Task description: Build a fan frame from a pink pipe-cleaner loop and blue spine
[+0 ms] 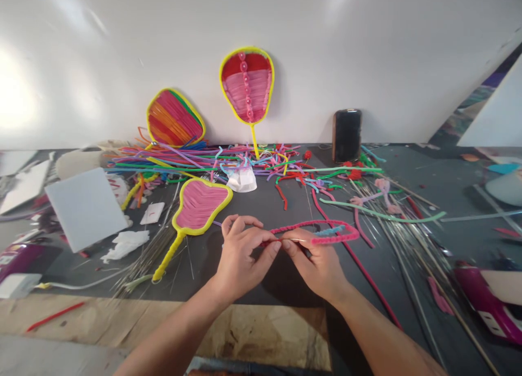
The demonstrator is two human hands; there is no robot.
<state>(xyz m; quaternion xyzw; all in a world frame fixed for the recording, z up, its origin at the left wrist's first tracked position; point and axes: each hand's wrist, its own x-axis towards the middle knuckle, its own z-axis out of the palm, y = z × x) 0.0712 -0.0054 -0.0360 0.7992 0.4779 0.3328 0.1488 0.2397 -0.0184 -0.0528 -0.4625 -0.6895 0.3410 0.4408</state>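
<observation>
Between my two hands is a crimson-pink pipe cleaner [353, 233] bent into a long loop, held a little above the dark table. My left hand [244, 254] pinches it with thumb and forefinger, the other fingers curled up. My right hand [320, 267] pinches it close beside the left fingertips, and the loop extends over that hand to the right. A short light-blue pipe cleaner piece [328, 231] shows inside the loop. Left of my hands lies a small fan-shaped piece [204, 205] with pink filling, a yellow edge and a twisted yellow handle.
Two more pipe cleaner fans [247, 88] [175, 118] lean on the white backboard, near a dark phone [347, 136]. Loose pipe cleaners [183, 158] and thin wires [141, 267] clutter the table [261, 199]. A purple-and-white tool [489, 302] lies at right, a white square [87, 209] at left.
</observation>
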